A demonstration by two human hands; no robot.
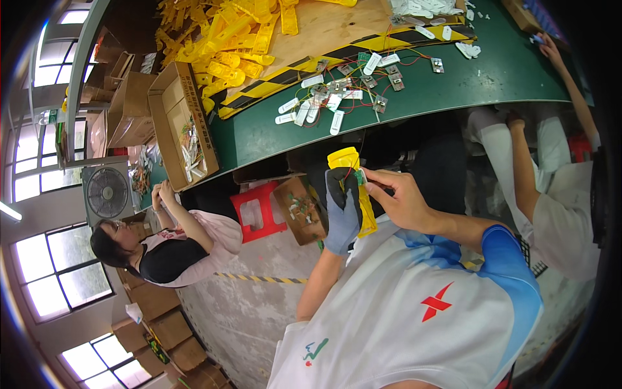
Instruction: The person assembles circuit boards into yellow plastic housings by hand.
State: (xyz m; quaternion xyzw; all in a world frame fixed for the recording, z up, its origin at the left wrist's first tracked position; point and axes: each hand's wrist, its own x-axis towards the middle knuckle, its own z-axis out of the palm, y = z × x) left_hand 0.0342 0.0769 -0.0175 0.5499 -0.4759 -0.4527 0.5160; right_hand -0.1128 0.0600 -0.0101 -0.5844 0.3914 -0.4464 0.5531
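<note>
My left hand (342, 217), in a grey and black glove, is closed around a long yellow plastic housing (367, 217) held upright in front of my body. My bare right hand (408, 202) comes in from the right, thumb and fingers pinched at a small green circuit board (360, 177) against the housing's edge. A thin red wire runs over the gloved fingers near the board. On the green table (259, 144) beyond lies a cluster of wired circuit boards (340, 85) with white oval tabs.
A heap of yellow housings (227, 45) lies behind a black-and-yellow striped edge (291, 76). White parts (424, 8) fill a box at the back. A cardboard box (178, 123) stands at the table's left end. Co-workers sit left and right; a red stool (262, 211) stands near the left one.
</note>
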